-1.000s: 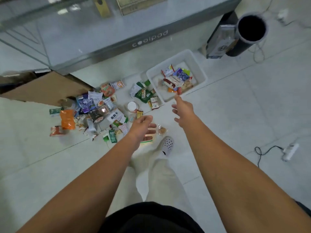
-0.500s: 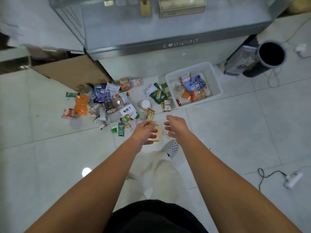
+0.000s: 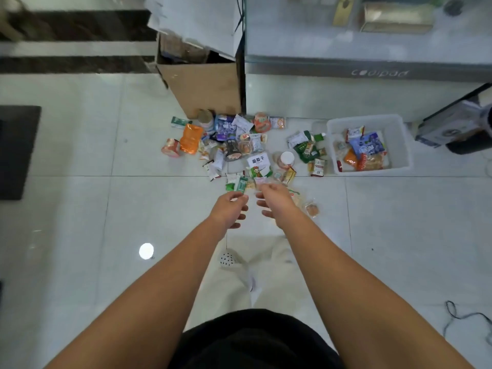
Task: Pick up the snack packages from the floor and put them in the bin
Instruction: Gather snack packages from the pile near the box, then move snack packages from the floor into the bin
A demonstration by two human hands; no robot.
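Left hand (image 3: 230,209), right hand (image 3: 274,202) loosely curled (left's hold unclear) over packages (image 3: 259,162)

- We see a white bin (image 3: 402,145) with a blue packet (image 3: 368,145) inside.
- We note an orange pouch (image 3: 190,139) and a dark green packet (image 3: 305,151).
- Our shoe (image 3: 227,259) is white with black dots.
- We see a brown cardboard box (image 3: 205,86).

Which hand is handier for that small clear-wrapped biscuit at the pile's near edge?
Right. The small clear-wrapped biscuit packet lies just beside the right hand, on the same side as the white plastic bin; the left hand would probably have to cross over.
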